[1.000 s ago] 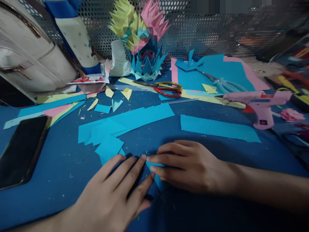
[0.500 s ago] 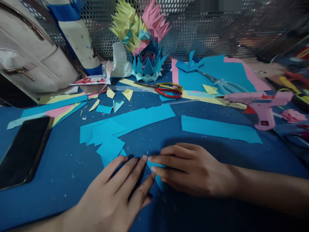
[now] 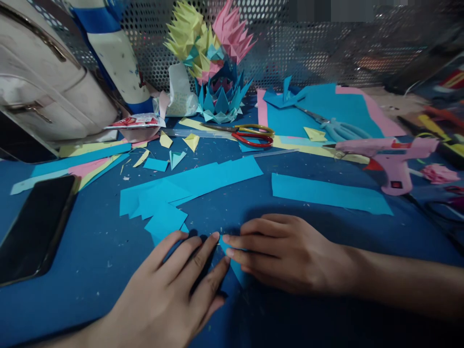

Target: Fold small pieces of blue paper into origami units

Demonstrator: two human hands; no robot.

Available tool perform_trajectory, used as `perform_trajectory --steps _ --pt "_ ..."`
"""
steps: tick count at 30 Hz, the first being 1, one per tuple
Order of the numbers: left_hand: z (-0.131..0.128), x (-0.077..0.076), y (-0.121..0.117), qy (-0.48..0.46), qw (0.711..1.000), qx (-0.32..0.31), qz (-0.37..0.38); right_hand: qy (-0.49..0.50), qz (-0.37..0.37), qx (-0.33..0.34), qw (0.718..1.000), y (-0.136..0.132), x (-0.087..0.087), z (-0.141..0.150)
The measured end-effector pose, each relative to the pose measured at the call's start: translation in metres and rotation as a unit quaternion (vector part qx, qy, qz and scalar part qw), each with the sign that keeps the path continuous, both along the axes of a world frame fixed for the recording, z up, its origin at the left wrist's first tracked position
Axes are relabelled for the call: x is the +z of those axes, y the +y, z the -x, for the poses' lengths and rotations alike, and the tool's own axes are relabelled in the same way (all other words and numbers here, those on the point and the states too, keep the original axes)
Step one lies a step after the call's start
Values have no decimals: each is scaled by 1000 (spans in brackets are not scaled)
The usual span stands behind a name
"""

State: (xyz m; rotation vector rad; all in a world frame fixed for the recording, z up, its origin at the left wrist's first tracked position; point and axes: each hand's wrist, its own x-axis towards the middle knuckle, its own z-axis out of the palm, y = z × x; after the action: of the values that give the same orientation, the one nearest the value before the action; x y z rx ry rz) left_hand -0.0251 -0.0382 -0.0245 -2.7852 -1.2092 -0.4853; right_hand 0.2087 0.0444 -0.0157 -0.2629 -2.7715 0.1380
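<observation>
A small light-blue paper piece (image 3: 237, 267) lies on the dark blue table, mostly hidden under my fingers. My left hand (image 3: 174, 290) lies flat with fingertips pressing on it from the left. My right hand (image 3: 286, 253) presses it from the right, fingers pointing left, fingertips almost touching those of the left hand. More light-blue paper strips (image 3: 188, 186) lie just beyond my hands, and another blue strip (image 3: 329, 193) lies to the right.
A black phone (image 3: 34, 227) lies at left. Red-and-yellow scissors (image 3: 250, 134), blue scissors (image 3: 337, 128) and a pink glue gun (image 3: 387, 157) lie further back. A folded paper flower model (image 3: 215, 63) stands against the mesh wall, beside a white bag (image 3: 43, 87).
Hardly anything differs. My left hand's fingers have shifted slightly on the paper piece; my right hand stays pressed in place.
</observation>
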Motion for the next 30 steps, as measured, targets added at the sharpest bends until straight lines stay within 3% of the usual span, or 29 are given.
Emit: perform_trajectory --steps 7,14,19,25,30 --pt "0 0 -1 14 1000 -7 -1 -7 17 1 1000 1 1 1" --pt "-1 6 -1 7 1000 -6 -9 -26 -40 4 999 -5 3 3" --pt "2 8 1 18 999 -26 -18 -63 -63 -3 996 -11 16 7" --pt "5 10 2 28 999 -38 -7 -112 -24 -69 991 -16 37 -6" --pt "3 13 2 30 998 -48 1 -140 -56 -35 988 -22 42 -17"
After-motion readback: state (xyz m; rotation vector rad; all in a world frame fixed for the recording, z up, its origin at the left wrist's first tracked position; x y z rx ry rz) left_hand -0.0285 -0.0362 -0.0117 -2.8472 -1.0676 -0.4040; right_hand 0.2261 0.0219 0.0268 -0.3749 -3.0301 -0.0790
